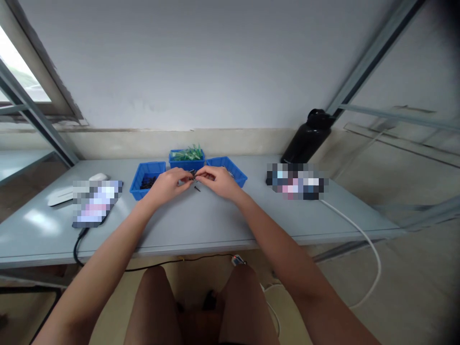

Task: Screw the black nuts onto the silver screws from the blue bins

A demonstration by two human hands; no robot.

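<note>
My left hand [170,184] and my right hand [219,181] come together above the grey table [201,220]; the fingers of both are bent, and the thumb and forefinger of each are pinched on a small piece [194,178] between them; this piece is too small for me to name, and I cannot tell which hand bears more of it; it is in front of the middle blue bin [185,164], at my fingertips. Just behind the fingertips I see some small dark parts [193,171], partly hidden; one thin dark piece [197,189] lies on the table just below them.

The left blue bin [137,194] contains dark brown pieces [147,182]; the middle one contains green pieces [190,154], which rise above its rim; the right blue bin [241,181] contains some light pieces [230,174], and my right hand covers a part of it.

At the left side of the table lies a phone [98,203], its screen blurred, with a black cable [78,242]; near it are a white rounded object [98,178] and a flat white object [60,196]; at the right side a black bottle [305,142] is near a blurred object [296,184], from which a white cable [370,244] goes down.
</note>
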